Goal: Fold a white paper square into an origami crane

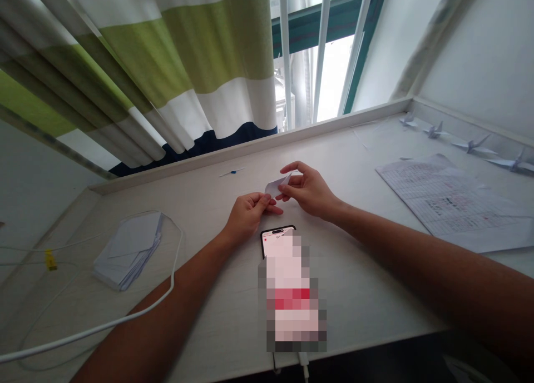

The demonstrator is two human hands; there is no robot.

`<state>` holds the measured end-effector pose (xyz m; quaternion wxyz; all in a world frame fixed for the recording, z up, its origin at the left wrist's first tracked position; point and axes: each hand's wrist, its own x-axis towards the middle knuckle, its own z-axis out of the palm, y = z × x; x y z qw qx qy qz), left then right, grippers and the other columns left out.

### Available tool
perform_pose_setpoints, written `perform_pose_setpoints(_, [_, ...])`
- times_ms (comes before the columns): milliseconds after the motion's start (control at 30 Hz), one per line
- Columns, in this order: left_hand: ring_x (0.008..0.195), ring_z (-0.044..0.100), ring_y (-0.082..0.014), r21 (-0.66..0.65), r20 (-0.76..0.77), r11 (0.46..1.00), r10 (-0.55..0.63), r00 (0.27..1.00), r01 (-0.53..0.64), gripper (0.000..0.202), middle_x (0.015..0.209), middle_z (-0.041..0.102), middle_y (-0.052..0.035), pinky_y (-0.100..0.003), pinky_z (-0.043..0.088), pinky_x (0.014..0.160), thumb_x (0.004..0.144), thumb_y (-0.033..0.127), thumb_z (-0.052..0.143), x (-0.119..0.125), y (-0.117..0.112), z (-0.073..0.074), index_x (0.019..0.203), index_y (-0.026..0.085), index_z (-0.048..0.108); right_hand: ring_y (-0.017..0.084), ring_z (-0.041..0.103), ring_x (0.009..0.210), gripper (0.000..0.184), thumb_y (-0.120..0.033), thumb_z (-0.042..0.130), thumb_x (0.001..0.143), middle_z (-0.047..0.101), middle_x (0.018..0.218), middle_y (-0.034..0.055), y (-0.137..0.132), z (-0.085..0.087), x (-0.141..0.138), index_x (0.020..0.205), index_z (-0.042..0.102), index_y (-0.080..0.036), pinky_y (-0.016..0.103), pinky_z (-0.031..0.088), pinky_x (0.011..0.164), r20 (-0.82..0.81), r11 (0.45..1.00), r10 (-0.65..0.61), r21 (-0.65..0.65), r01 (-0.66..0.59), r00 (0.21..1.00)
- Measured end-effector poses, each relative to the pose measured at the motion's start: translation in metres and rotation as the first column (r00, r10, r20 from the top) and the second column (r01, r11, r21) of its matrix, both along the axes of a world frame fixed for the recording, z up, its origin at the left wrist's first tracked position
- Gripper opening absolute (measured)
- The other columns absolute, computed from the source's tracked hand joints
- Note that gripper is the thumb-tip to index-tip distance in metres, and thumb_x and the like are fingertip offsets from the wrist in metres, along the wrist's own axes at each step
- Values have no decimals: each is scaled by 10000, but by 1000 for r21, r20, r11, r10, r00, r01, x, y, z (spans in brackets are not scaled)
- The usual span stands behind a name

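The left hand (249,212) and right hand (307,191) pinch one small white folded paper (278,184) over the open pale desk (367,294); four white paper cranes (473,145) line its two o'clock edge.

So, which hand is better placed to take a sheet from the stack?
Probably the left hand: the stack lies on its side of the desk. The right hand is farther off. Both now pinch the small paper.

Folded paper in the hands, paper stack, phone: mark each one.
folded paper (278,184), head view, middle of the white piece
paper stack (129,252), head view, centre of the top sheet
phone (273,239), head view, unblurred top of the screen
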<state>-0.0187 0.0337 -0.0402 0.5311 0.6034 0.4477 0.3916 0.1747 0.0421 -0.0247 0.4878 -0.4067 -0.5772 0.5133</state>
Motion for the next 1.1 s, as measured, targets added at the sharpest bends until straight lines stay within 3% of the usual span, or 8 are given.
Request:
perform_pose_setpoints(167, [753, 759, -248, 17, -3, 1000, 1, 1000, -1, 498, 748, 799, -110, -399, 564, 859, 826, 653, 715, 0, 0, 1, 817, 155, 706, 181, 769, 701, 360, -172, 741, 851, 723, 663, -34, -1, 1, 1, 1144, 534, -208, 289, 617, 690, 25, 993, 34, -114, -31, 999])
perform_pose_setpoints(400, [772, 763, -244, 18, 27, 1000, -7, 1000, 6, 441, 618, 732, -58, -379, 570, 843, 845, 588, 722, 1, -2, 5, 772, 156, 681, 191, 766, 685, 425, -164, 766, 836, 731, 646, -21, 1, 6, 7, 1194, 539, -193, 283, 618, 656, 26, 989, 73, -134, -69, 997])
perform_pose_setpoints(533, [755, 761, -239, -3, 35, 1000, -4, 999, 4, 440, 631, 739, -64, -377, 572, 837, 839, 588, 731, 0, -1, 6, 776, 154, 685, 185, 746, 655, 430, -177, 762, 828, 706, 620, -39, 1, 7, 7, 1197, 542, -198, 283, 597, 635, 34, 994, 75, -85, -72, 997])
perform_pose_setpoints(733, [797, 761, -225, -54, 67, 997, -42, 997, 46, 454, 846, 807, -115, -365, 577, 851, 820, 588, 765, 0, 2, 4, 886, 139, 740, 156, 686, 633, 430, -229, 775, 804, 698, 649, -41, -3, 5, 4, 1180, 567, -205, 280, 555, 636, 40, 996, 84, -15, -83, 996])
perform_pose_setpoints(1000, [745, 742, -203, -38, 80, 999, -36, 996, 39, 437, 825, 810, -121, -325, 541, 777, 815, 556, 789, -1, 1, -1, 889, 127, 742, 155, 680, 662, 428, -229, 777, 791, 685, 666, -47, -1, 2, 7, 1168, 575, -205, 288, 550, 677, 18, 995, 98, 10, -99, 995])
perform_pose_setpoints(1100, [733, 739, -200, -42, 77, 998, -48, 996, 51, 426, 804, 808, -113, -316, 534, 768, 814, 542, 795, -2, 1, -1, 894, 126, 747, 159, 693, 727, 444, -227, 776, 785, 735, 814, -5, -1, 2, 7, 1188, 590, -207, 295, 558, 702, 66, 991, 110, 65, -114, 992])
